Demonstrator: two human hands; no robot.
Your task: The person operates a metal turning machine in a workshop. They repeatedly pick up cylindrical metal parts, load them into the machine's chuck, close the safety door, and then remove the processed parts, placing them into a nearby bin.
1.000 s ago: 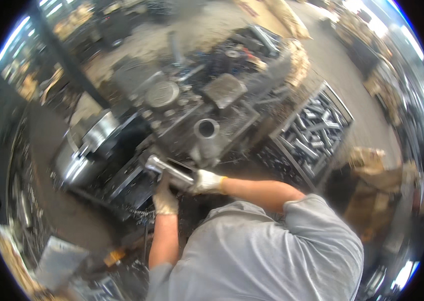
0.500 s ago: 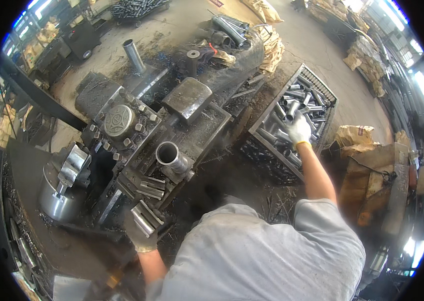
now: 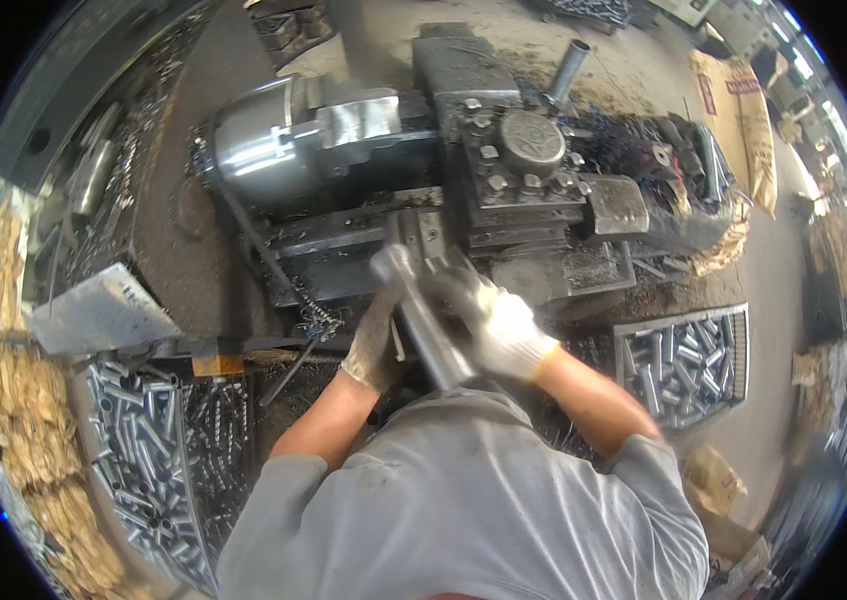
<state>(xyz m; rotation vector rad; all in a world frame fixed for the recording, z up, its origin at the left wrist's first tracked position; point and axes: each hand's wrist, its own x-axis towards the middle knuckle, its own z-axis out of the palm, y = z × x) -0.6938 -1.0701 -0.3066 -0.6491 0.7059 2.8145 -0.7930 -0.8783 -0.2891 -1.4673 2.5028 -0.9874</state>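
Workshop floor (image 3: 785, 290) was grey, cluttered. Steel tube (image 3: 431, 342) slanted between gloved hands: left hand (image 3: 371, 345) had fingers curled on it; right hand (image 3: 508, 328) alongside, blurred, grip couldn't be told. Swarf clump (image 3: 320, 322) lay near the left. Tube crate (image 3: 741, 355) sat rightward. Chuck (image 3: 258, 145) and tool post (image 3: 531, 140) blocked the space beyond; brown sack (image 3: 743, 135) stood farther off.

The bare left forearm (image 3: 318, 420) slants toward 1 o'clock, the bare right forearm (image 3: 598, 402) toward 10. The gloved left hand (image 3: 373, 345) points to 1; the gloved right hand (image 3: 506, 330), at its 3 o'clock, points to 10, back uppermost. Blur hides how closed each is.
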